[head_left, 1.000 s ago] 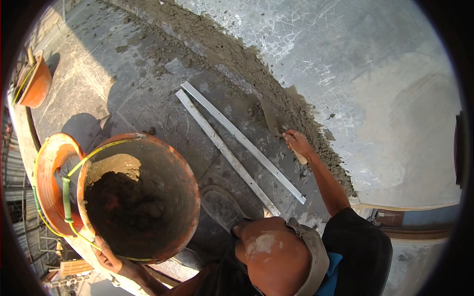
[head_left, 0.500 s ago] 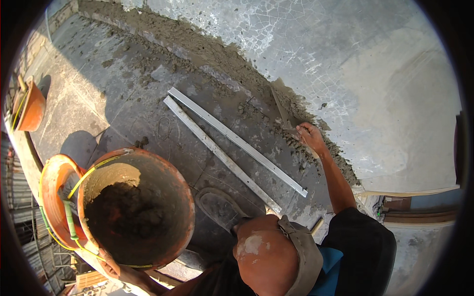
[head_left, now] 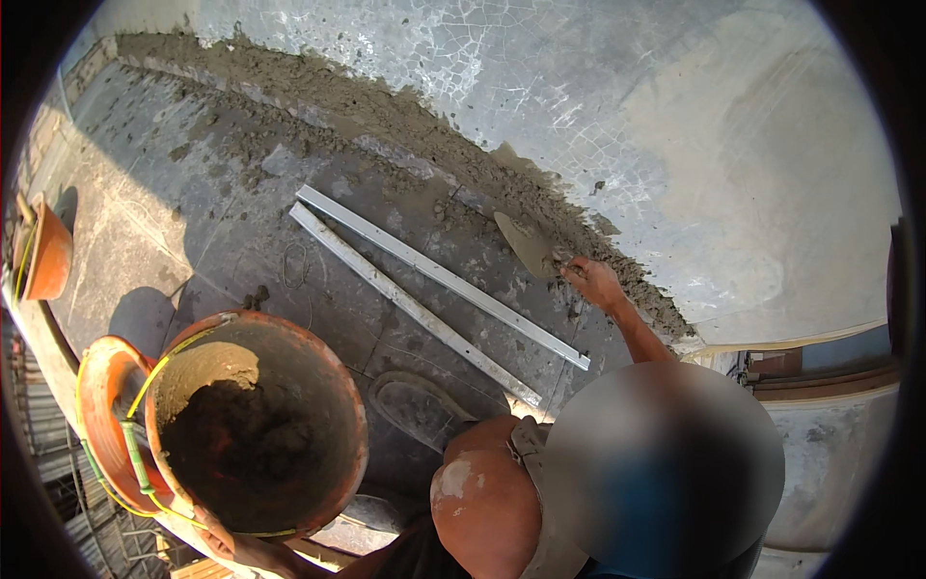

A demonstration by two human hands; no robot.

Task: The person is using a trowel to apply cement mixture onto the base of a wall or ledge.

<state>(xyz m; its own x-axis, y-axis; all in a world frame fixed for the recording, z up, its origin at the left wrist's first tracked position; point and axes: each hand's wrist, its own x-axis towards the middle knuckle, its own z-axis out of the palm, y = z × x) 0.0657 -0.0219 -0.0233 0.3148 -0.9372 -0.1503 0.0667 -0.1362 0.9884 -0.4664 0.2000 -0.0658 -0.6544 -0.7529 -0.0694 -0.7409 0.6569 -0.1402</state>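
My right hand (head_left: 594,282) is closed round the handle of a trowel (head_left: 526,243). The trowel's blade, smeared with grey mortar, lies over the inner edge of a rough mortar strip (head_left: 424,130) along the foot of the wall. At lower left a large orange bucket (head_left: 359,425) holds a dark mass of wet mortar (head_left: 256,434). My left hand (head_left: 220,540), partly hidden, grips the bucket low on its left side. A smaller orange bucket (head_left: 101,405) with a yellow-green rope handle (head_left: 137,454) stands against it.
Two pale metal straightedges (head_left: 444,265) (head_left: 415,307) lie in a narrow V on the grey floor. A cracked grey wall (head_left: 627,116) rises beyond the mortar. Another orange bucket (head_left: 50,256) stands at far left. My bare knee (head_left: 487,492) is at the bottom; a round blur covers my right shoulder.
The trowel blade has come away from the wall side of the mortar and turned its broad face up toward the floor side. My right hand has shifted slightly; my left stays at the bucket.
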